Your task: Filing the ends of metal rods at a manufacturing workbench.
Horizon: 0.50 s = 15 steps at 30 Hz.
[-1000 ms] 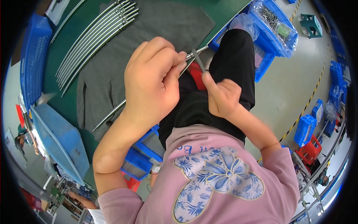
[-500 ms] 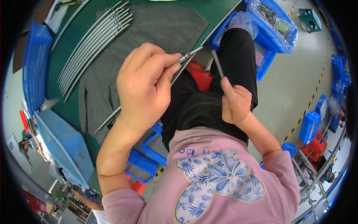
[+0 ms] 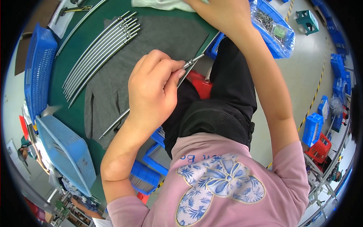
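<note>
My left hand [image 3: 153,81] pinches a thin steel rod [image 3: 194,60] near its collared end, between thumb and forefinger. The tip sticks out past my fingers toward the table edge. A length of rod [image 3: 113,124] shows beyond my left forearm, over the grey cloth [image 3: 166,34]; it looks like the same rod. My right hand [image 3: 223,15] is at the top edge of the view, beside a white cloth [image 3: 166,4]. Its fingers are mostly cut off, so whatever it holds is hidden. Several steel rods [image 3: 100,53] with collared ends lie side by side at the left.
The green table [image 3: 60,98] bears a blue perforated basket [image 3: 38,72] and a lighter blue basket [image 3: 68,151] at the left. A blue bin [image 3: 278,19] with bagged small metal parts stands at the upper right. Blue crates [image 3: 141,178] and a red stool [image 3: 200,84] are below the table.
My right hand has swung up and forward from my lap to the white cloth; the thin grey strip it held is out of sight. My left hand stays pinched on the rod, shifted slightly.
</note>
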Available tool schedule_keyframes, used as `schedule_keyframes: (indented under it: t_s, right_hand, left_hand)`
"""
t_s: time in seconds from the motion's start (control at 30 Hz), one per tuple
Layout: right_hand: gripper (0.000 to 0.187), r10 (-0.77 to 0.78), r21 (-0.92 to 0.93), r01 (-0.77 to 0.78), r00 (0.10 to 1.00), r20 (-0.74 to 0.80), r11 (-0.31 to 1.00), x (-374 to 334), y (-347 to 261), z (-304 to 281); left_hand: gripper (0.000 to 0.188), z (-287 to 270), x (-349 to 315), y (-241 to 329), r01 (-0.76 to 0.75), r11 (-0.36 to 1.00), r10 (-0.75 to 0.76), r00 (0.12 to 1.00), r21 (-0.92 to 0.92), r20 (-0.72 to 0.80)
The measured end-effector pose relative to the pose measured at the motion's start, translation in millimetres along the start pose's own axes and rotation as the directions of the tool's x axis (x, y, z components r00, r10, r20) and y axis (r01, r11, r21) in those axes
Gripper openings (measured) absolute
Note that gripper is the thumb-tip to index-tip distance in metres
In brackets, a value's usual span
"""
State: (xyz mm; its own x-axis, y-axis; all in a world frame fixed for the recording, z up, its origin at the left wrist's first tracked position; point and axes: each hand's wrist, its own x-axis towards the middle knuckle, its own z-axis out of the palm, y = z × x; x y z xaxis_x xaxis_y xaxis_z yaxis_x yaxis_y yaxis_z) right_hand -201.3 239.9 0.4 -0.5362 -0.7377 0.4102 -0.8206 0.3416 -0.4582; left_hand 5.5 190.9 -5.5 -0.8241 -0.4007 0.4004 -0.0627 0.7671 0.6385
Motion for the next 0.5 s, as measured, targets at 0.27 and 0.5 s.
schedule_keyframes:
  t_s: [0.27,0.5]
  right_hand:
    - [0.024,-0.066,0.172,0.127,0.944,-0.323,0.977,-91.9,-33.6,16.3]
    - [0.026,-0.129,0.077,0.178,0.896,-0.424,0.981,-79.0,-9.9,16.9]
  left_hand:
    - [0.013,2.7,-0.3,-0.4,-0.020,1.000,0.020,1.000,-0.005,-0.008]
    - [0.013,2.5,0.3,-0.9,-0.029,1.000,0.029,0.999,-0.011,-0.020]
